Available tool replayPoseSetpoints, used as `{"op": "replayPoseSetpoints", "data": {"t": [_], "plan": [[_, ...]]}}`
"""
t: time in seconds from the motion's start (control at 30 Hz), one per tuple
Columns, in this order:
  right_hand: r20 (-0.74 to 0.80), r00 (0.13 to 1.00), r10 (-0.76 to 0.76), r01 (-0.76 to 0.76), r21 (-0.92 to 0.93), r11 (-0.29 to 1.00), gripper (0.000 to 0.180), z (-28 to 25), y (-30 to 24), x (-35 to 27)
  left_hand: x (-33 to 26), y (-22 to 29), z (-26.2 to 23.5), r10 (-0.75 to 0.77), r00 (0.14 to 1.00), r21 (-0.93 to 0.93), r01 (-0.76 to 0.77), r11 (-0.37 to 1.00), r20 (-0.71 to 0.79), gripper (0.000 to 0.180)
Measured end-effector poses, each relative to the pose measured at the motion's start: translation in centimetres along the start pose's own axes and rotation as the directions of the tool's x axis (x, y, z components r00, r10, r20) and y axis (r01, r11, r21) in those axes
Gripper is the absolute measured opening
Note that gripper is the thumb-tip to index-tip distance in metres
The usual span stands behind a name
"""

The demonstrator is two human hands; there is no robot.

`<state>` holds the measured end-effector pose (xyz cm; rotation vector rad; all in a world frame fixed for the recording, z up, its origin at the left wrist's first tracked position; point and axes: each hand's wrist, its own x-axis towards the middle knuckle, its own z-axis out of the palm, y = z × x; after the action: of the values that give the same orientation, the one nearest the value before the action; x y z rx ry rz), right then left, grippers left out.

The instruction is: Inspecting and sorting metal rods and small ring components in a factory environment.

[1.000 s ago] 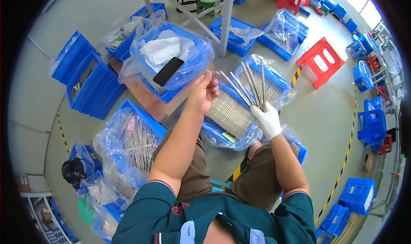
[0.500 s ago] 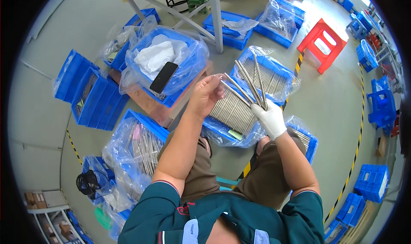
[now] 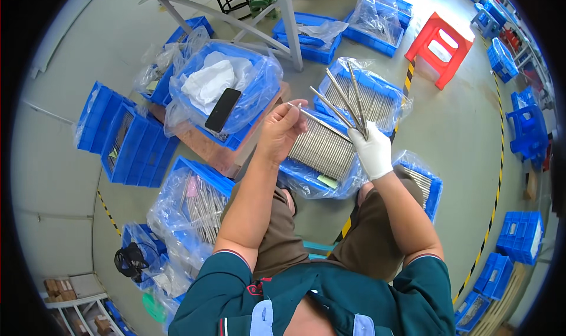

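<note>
My right hand, in a white glove, grips a fan of several thin metal rods that point up and away from me. My bare left hand pinches the far end of the lowest rod in that fan. Both hands hover above a blue bin lined with clear plastic and filled with a neat layer of the same rods. I sit with my knees either side of that bin.
More plastic-lined blue bins of rods lie at the left, right and beyond. A bin holding white cloth and a black phone rests on a wooden pallet. A red stool stands further off. Stacked blue crates line both sides.
My hands have stayed together over the bin; the fan of rods has turned slightly, and my left hand has shifted along the lowest rod toward its end.
</note>
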<state>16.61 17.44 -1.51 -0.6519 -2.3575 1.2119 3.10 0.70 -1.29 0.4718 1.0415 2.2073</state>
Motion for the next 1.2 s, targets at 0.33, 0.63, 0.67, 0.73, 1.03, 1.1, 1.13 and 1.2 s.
{"op": "replayPoseSetpoints", "data": {"t": [0.33,0.63,0.67,0.73,1.03,1.1,1.13,1.2], "plan": [[-0.044,0.998,-0.052,0.057,0.136,0.989,0.017,1.0,0.1,0.0,-1.1,-1.9,1.8,0.023,0.999,0.241,-0.01,0.97,-0.049,0.022],[0.236,0.964,0.126,-0.163,0.145,0.976,0.026,-1.3,-0.6,-0.1,-0.1,2.1,-1.2,0.178,0.98,0.027,-0.176,0.984,-0.085,0.029],[0.243,0.966,0.092,-0.136,0.169,0.976,0.027,-0.6,0.4,-0.1,0.0,1.6,-1.0,0.141,0.983,0.059,-0.134,0.989,-0.121,0.032],[0.292,0.95,0.114,-0.171,0.178,0.969,0.027,-0.6,0.1,-0.2,-0.1,1.3,-0.1,0.094,0.994,0.055,-0.091,0.994,-0.057,0.036],[0.391,0.908,0.149,-0.27,0.276,0.923,0.027,-0.7,-1.2,-0.4,-0.5,0.9,0.4,-0.029,1.0,0.106,0.028,0.994,0.004,0.027],[0.413,0.901,0.136,-0.276,0.302,0.913,0.027,-0.6,-0.9,-0.3,-0.6,1.0,0.3,-0.042,0.999,0.111,0.042,0.993,-0.002,0.028],[0.414,0.9,0.138,-0.279,0.303,0.911,0.027,-0.7,-1.1,-0.4,-0.6,1.1,0.3,-0.05,0.999,0.116,0.051,0.992,-0.006,0.028],[0.441,0.883,0.16,-0.321,0.318,0.892,0.027,-1.1,-1.7,-0.5,-0.7,1.1,0.1,-0.035,0.999,0.152,0.035,0.988,-0.001,0.028]]}}
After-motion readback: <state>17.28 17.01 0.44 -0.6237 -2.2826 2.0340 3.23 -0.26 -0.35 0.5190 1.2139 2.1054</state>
